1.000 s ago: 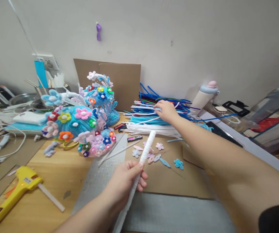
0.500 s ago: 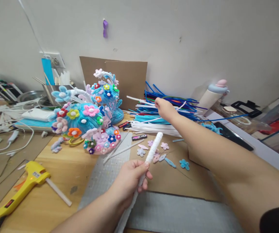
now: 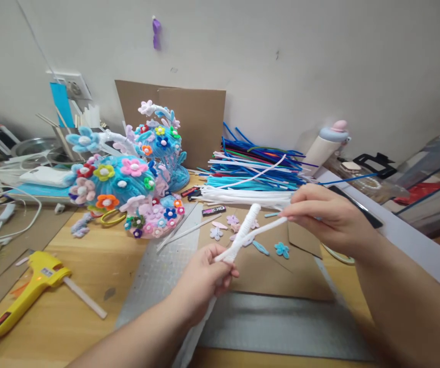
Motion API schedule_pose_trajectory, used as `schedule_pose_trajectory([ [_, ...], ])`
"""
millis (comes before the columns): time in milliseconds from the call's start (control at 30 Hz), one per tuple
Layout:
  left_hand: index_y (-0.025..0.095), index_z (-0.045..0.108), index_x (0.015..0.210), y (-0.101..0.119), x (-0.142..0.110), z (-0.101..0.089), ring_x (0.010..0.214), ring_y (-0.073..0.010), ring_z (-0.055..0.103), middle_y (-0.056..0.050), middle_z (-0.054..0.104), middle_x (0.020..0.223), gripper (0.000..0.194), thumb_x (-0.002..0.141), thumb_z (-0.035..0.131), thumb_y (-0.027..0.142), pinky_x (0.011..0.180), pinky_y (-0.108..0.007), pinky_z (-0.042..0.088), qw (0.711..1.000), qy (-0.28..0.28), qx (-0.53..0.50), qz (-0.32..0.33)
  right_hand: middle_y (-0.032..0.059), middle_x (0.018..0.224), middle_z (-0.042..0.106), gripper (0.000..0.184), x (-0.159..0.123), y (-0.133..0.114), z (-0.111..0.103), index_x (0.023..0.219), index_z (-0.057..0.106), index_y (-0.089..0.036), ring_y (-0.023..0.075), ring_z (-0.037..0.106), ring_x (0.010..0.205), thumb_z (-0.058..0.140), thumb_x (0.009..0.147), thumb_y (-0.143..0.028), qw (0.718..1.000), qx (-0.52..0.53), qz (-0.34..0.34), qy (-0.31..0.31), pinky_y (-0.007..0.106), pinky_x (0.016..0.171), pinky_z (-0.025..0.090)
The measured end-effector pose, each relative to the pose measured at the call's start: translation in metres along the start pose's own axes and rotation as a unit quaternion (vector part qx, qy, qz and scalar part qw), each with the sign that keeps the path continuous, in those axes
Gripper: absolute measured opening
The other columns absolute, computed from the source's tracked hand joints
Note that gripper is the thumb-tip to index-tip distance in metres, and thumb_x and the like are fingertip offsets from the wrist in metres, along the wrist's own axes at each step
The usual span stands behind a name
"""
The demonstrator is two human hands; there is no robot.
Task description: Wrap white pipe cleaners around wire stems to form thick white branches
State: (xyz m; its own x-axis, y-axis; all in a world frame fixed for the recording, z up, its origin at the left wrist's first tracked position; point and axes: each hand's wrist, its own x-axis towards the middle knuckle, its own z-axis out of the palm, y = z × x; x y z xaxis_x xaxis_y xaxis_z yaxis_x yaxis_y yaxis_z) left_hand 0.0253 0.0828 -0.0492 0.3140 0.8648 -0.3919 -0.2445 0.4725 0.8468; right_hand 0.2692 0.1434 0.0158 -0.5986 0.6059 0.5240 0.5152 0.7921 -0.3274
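Observation:
My left hand [image 3: 203,278] is closed around the lower part of a thick white wrapped rod [image 3: 247,224] that points up and away from me. My right hand [image 3: 329,217] pinches one end of a loose white pipe cleaner [image 3: 260,231]; its other end reaches the rod at my left fingers. Both hands hover over a brown cardboard sheet [image 3: 281,278] strewn with small pipe-cleaner flowers [image 3: 281,249]. Behind them lies a pile of blue, white and coloured pipe cleaners [image 3: 250,174].
Two blue flower-covered pipe-cleaner pieces [image 3: 122,186] stand at the left centre. A yellow glue gun [image 3: 24,294] lies at the near left on the wooden table [image 3: 85,276]. A grey cutting mat [image 3: 281,327] lies in front. A white bottle [image 3: 325,145] and cardboard [image 3: 189,120] stand by the wall.
My right hand has come back from the pile toward me with one white pipe cleaner and brought its end to the rod. My left hand has held the rod nearly still.

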Motion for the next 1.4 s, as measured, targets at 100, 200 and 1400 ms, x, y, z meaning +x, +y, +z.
schedule_pose_trajectory([
  [100, 0.017, 0.048, 0.078, -0.004, -0.002, 0.003, 0.041, -0.0053, 0.038, 0.002, 0.059, 0.061, 0.020, 0.063, 0.062, 0.019, 0.041, -0.019, 0.022, 1.000, 0.002, 0.016, 0.007, 0.0045, 0.078, 0.056, 0.016, -0.020, 0.008, 0.001, 0.093, 0.067, -0.026, 0.0176, 0.054, 0.072, 0.052, 0.088, -0.022, 1.000, 0.004, 0.024, -0.005, 0.031, 0.063, 0.043],
  [200, 0.017, 0.047, 0.079, -0.005, -0.003, 0.004, 0.042, -0.0058, 0.039, 0.002, 0.059, 0.062, 0.024, 0.065, 0.065, 0.024, 0.041, -0.019, 0.022, 1.000, -0.004, 0.005, 0.007, 0.0049, 0.078, 0.058, 0.016, -0.032, 0.020, 0.005, 0.092, 0.067, -0.024, 0.0182, 0.055, 0.072, 0.051, 0.089, -0.024, 0.999, -0.011, 0.048, 0.004, 0.032, 0.064, 0.043],
  [1400, 0.017, 0.048, 0.076, -0.029, 0.002, 0.011, 0.042, -0.0062, 0.039, 0.002, 0.059, 0.057, 0.020, 0.076, 0.059, 0.034, 0.043, -0.019, 0.026, 0.993, -0.002, 0.120, -0.020, 0.0027, 0.075, 0.061, 0.018, -0.047, -0.049, 0.067, 0.095, 0.064, -0.021, 0.0142, 0.048, 0.064, 0.047, 0.089, -0.018, 0.991, -0.080, 0.033, -0.101, 0.029, 0.055, 0.026],
])
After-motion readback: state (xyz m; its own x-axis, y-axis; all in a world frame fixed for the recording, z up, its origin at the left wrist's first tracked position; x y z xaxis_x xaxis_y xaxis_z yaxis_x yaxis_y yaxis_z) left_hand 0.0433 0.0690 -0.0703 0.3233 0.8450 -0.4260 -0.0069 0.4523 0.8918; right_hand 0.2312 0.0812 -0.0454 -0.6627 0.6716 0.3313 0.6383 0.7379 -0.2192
